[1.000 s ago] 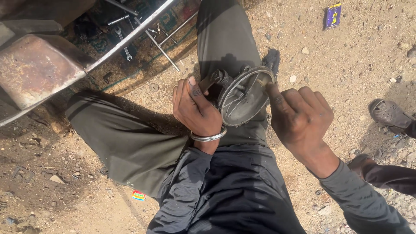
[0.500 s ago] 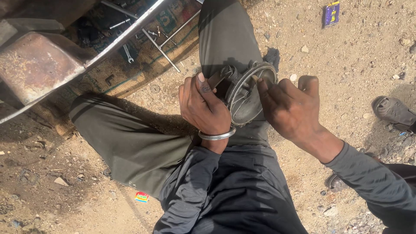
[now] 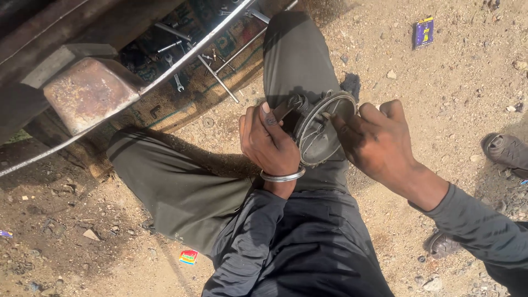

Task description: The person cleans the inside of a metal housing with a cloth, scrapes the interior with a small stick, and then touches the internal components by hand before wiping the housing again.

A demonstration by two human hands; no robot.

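The left hand (image 3: 269, 140), a metal bangle (image 3: 282, 177) on its wrist, is curled closed around the near side of a round, grey metal part (image 3: 322, 129), with the thumb lying up along a short stub that sticks out of the part's upper left. The right hand (image 3: 377, 140) grips the opposite side, fingers bent over the part's thin rim. The part sits between both hands, just above the person's right thigh, its circular face tilted upward.

The person sits on dusty, stony ground (image 3: 451, 82) with legs in dark grey trousers spread apart. Beyond the left knee lies a burlap sack (image 3: 187, 102) strewn with spanners (image 3: 177, 82) and long metal rods (image 3: 217, 78), partly under a rusty metal block (image 3: 91, 93) and a curved steel bar. A small blue packet (image 3: 424, 32) lies well off on the dirt, and a shoe (image 3: 506, 149) of another person shows at the right edge.
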